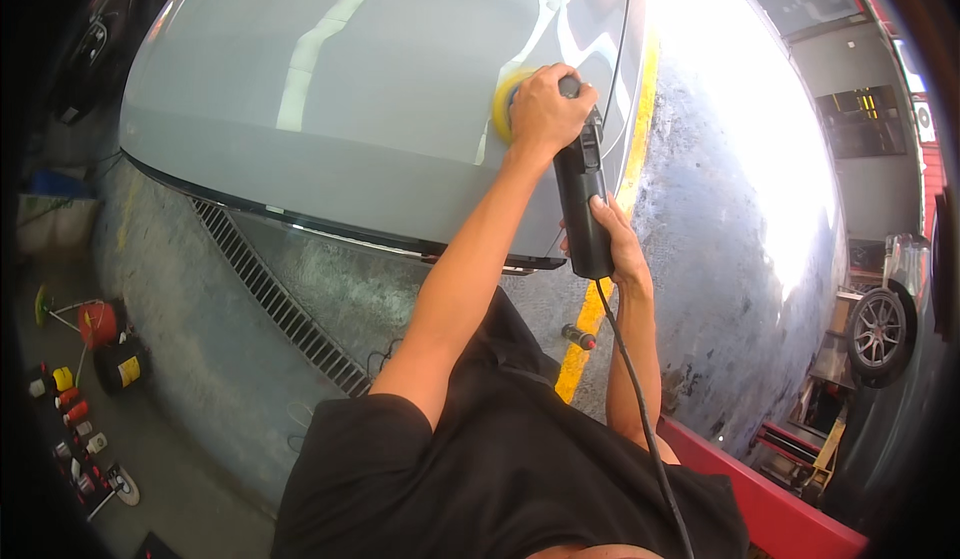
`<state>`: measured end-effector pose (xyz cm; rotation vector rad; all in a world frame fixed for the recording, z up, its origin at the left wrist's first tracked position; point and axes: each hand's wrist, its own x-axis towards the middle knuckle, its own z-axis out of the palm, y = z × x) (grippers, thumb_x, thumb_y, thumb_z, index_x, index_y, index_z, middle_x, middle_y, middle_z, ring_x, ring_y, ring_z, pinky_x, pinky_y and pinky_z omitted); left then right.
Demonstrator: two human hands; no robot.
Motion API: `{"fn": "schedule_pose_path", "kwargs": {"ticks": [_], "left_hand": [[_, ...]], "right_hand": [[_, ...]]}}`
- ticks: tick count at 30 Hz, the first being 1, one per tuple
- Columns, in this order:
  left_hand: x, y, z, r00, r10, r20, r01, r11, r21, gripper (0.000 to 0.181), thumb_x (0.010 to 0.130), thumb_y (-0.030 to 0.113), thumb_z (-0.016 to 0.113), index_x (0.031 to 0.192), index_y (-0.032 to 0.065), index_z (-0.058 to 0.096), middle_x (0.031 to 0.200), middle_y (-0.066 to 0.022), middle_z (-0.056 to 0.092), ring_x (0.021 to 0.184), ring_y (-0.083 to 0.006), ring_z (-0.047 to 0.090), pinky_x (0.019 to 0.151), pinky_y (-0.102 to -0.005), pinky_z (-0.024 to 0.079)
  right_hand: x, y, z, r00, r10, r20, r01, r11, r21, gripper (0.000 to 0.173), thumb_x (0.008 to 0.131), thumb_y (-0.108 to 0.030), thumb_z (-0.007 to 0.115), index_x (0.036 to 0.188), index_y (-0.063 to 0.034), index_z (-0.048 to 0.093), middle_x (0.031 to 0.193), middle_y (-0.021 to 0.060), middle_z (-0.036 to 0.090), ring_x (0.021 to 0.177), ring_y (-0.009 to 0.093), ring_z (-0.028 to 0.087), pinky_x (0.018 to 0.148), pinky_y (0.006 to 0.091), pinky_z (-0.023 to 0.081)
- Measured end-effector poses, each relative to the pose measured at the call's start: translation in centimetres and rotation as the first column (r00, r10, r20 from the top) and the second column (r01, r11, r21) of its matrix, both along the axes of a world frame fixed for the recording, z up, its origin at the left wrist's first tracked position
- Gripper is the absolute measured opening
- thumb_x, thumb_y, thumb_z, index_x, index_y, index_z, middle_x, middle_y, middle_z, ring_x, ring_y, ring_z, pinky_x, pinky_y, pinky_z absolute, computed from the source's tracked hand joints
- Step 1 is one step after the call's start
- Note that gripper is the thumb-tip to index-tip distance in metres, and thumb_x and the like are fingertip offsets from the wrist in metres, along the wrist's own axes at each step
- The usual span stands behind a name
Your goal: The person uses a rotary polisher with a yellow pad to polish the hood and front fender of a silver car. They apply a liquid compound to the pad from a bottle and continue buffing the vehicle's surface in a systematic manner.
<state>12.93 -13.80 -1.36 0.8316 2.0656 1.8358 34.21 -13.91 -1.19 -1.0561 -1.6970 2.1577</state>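
Observation:
A black corded polisher (583,199) lies across the right-hand part of a glossy light-grey car hood (405,71). My left hand (546,112) wraps over its head end, by the dark knob. Farther back, my right hand (624,240) grips the rear of the body, thumb on top. The yellow foam pad (501,114) rests against the paint, its edge blurred and partly hidden behind my left hand. From the polisher's rear end, a black power cord (637,401) runs down over my right upper arm.
A bottle (577,337) lies on the floor beside a yellow line (637,154). A metal drain grate (281,300) crosses the floor at left. Several bottles (75,409) and a red container (97,324) stand at far left. A red beam (757,488) is at lower right, near another car's wheel (877,330).

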Motion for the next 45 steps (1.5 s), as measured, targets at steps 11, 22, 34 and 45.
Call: {"fn": "schedule_pose_path", "kwargs": {"ticks": [11, 22, 34, 45], "left_hand": [[-0.3, -2.3, 0.2, 0.989, 0.132, 0.065, -0.137, 0.988, 0.077, 0.028, 0.083, 0.028, 0.071, 0.096, 0.0033, 0.075, 0.098, -0.0153, 0.074, 0.09, -0.0377, 0.07, 0.083, -0.0474, 0.055], [-5.5, 8.0, 2.2, 0.953, 0.299, 0.051, -0.302, 0.951, 0.065, 0.038, 0.08, 0.032, 0.073, 0.103, 0.0014, 0.078, 0.103, -0.0197, 0.076, 0.094, -0.0432, 0.07, 0.09, -0.0508, 0.055], [-12.2, 22.4, 3.8, 0.9, 0.431, 0.063, -0.431, 0.902, -0.01, 0.039, 0.078, 0.039, 0.075, 0.101, 0.0076, 0.08, 0.102, -0.0206, 0.078, 0.096, -0.0382, 0.074, 0.089, -0.0451, 0.059], [-17.3, 24.0, 4.7, 0.864, 0.492, 0.105, -0.491, 0.87, -0.043, 0.039, 0.078, 0.038, 0.074, 0.101, 0.007, 0.08, 0.099, -0.0201, 0.078, 0.095, -0.0369, 0.075, 0.09, -0.0433, 0.06]], "right_hand": [[-0.8, 0.6, 1.3, 0.997, 0.065, 0.051, -0.065, 0.998, -0.003, 0.057, 0.102, -0.041, 0.064, 0.142, -0.0018, 0.051, 0.097, 0.0141, 0.068, 0.07, 0.021, 0.072, 0.064, 0.0325, 0.061], [-6.3, 13.5, 4.5, 0.972, 0.202, 0.124, -0.203, 0.979, 0.002, 0.054, 0.104, -0.047, 0.059, 0.136, -0.0042, 0.054, 0.096, 0.0181, 0.07, 0.07, 0.024, 0.074, 0.061, 0.0335, 0.062], [-13.1, 29.0, 6.7, 0.943, 0.276, 0.188, -0.298, 0.949, 0.1, 0.064, 0.104, -0.055, 0.055, 0.126, 0.0047, 0.06, 0.094, 0.0204, 0.072, 0.067, 0.026, 0.075, 0.057, 0.0345, 0.062], [-18.9, 32.1, 8.1, 0.899, 0.372, 0.229, -0.406, 0.906, 0.123, 0.065, 0.104, -0.057, 0.053, 0.127, 0.0032, 0.058, 0.093, 0.0188, 0.07, 0.069, 0.024, 0.074, 0.057, 0.0352, 0.062]]}}
